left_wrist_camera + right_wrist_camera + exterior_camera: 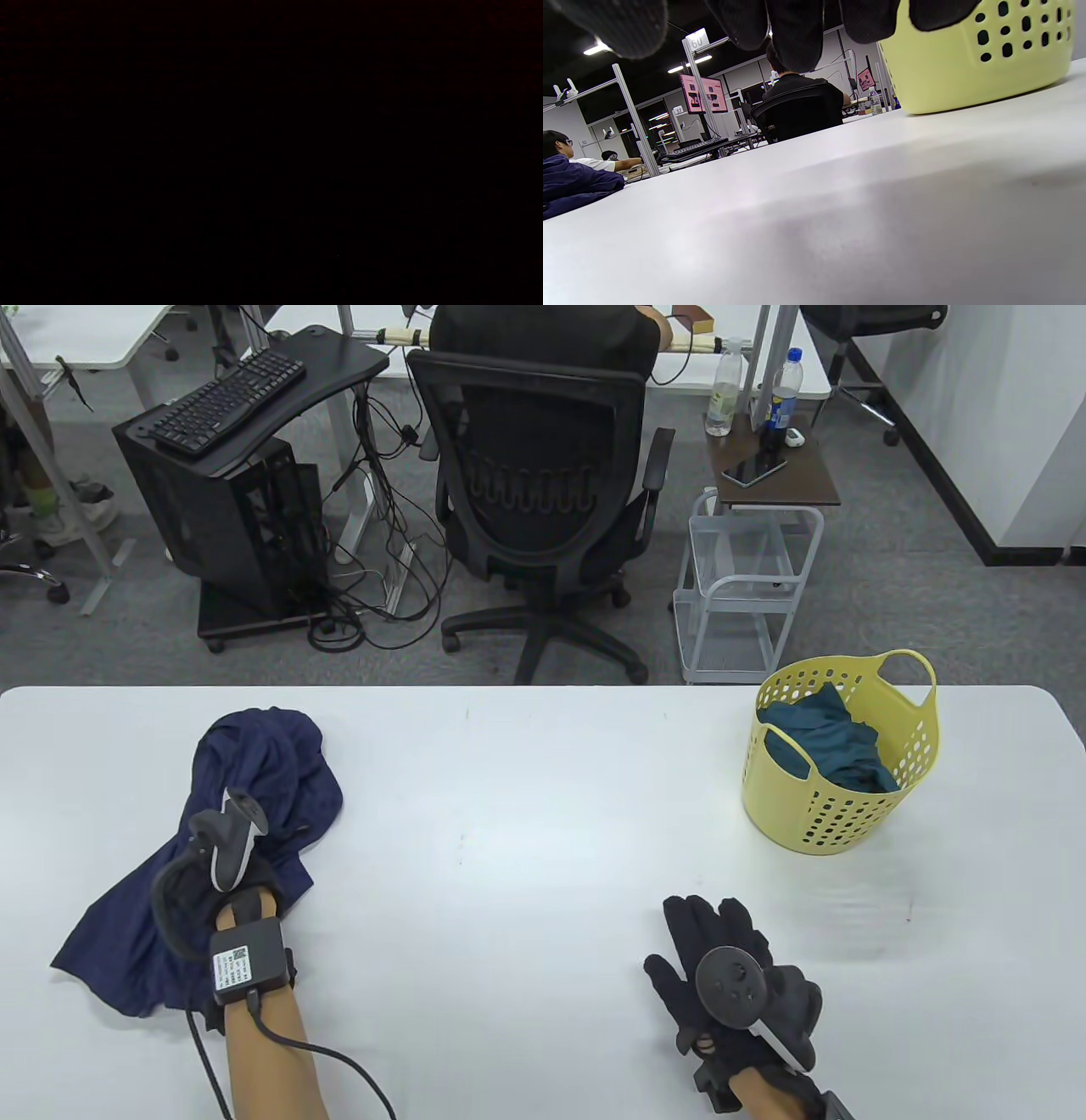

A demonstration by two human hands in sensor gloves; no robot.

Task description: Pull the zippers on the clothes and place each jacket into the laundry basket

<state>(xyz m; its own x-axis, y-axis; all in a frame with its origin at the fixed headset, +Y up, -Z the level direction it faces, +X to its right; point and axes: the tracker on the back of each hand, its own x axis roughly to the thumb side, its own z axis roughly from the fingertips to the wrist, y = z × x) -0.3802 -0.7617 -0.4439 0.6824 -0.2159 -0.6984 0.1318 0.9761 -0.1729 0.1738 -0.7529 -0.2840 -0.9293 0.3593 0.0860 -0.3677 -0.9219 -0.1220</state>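
Navy jacket [254, 814] bunched at table's 9 o'clock, left hand [199, 882] on it, probably hunting the zipper; grip unclear, its wrist camera is black. Right hand [730, 976] flat, fingers straight, idle at 5 o'clock. Basket [836, 806] at 2 o'clock already holds a teal garment [836, 746].

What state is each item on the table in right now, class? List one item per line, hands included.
navy jacket: crumpled on the table, outside the basket
laundry basket: upright, holding the teal garment
teal garment: bunched inside the basket
left hand: on the navy jacket, grip hidden
right hand: open, fingers straight, empty
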